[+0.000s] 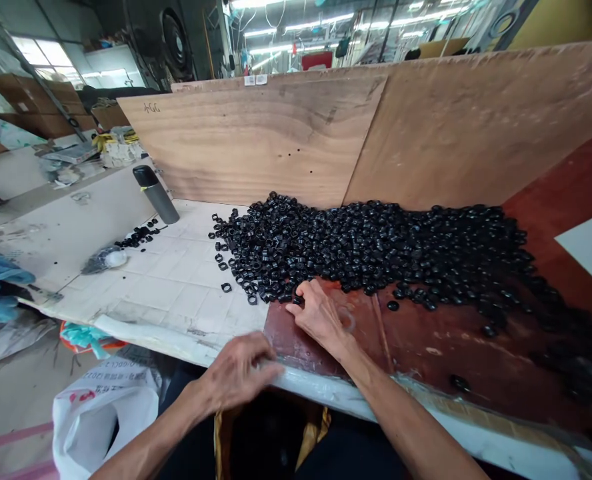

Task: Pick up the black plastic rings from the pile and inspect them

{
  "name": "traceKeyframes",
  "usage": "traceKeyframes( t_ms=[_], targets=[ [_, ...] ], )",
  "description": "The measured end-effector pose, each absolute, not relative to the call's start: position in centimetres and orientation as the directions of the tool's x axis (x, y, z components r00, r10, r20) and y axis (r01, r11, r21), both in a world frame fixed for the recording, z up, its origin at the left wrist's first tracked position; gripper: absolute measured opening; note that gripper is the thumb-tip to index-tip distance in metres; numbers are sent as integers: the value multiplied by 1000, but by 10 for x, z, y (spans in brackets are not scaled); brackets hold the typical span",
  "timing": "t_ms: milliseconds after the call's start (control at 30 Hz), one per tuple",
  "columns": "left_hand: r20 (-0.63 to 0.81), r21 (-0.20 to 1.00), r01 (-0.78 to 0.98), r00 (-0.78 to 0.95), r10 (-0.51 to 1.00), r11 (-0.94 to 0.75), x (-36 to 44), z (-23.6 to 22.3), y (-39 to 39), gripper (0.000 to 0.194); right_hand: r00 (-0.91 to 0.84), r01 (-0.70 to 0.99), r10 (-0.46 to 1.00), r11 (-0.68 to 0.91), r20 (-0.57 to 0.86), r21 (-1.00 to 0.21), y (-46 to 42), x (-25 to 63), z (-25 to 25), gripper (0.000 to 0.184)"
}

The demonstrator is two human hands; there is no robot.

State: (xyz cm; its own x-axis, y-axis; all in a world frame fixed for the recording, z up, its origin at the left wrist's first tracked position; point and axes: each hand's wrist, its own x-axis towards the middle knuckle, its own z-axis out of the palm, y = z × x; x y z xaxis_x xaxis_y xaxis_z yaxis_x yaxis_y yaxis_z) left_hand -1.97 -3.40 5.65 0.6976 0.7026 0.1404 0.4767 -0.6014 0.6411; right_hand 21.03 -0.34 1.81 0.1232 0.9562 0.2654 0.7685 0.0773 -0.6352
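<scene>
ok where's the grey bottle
The grey bottle is on the left of the head view, at the foot of the plywood board, just left of the pile of black rings.

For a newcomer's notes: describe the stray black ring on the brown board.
A wooden backboard rises behind a heap of black rings. On the reddish-brown board in front of the heap, just right of the right hand, one ring lies alone, clear of the heap's edge.

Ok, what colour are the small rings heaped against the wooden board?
The small rings are glossy black, shown best in the head view.
</scene>
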Motion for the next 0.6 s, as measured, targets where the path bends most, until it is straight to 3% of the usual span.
traceKeyframes(
  t_ms=[100, 200, 333, 400, 467, 533, 600],
  targets=[
    [314, 610, 634, 357, 880, -475, -8, 33, -2, 13, 13, 844, 955, 149, 297, -516, 1, 213, 3, 12],
    [374, 551, 666, 341, 862, -503, 4, 13, 27, 29, -29, 843, 955, 181, 294, -506, 2, 211, -3, 13],
    [362, 514, 675, 390, 847, -530, 13, 5, 33, 18, -33, 732, 945, 244, 325, -637, 2, 209, 3, 12],
    [348, 579, 637, 371, 861, -509, 12, 6, 29, 16, -10, 606, 953, 246, 303, -756, 2, 207, 9, 7],
    [290, 730, 535, 323, 901, -427, 8, 7, 24, 18, 32, 406, 983, 154, 183, -901, 2, 205, 15, 5],
    [179, 902, 336, 279, 944, -270, 5, 9, 20, 23, 35, 139, 999, 13, 18, -990, 2, 202, 19, 14],
    [74, 990, 94, 281, 957, -104, 2, 11, 15, 27, 4, -80, 997, -72, -72, -994, 0, 200, 22, 22]
  ],
)
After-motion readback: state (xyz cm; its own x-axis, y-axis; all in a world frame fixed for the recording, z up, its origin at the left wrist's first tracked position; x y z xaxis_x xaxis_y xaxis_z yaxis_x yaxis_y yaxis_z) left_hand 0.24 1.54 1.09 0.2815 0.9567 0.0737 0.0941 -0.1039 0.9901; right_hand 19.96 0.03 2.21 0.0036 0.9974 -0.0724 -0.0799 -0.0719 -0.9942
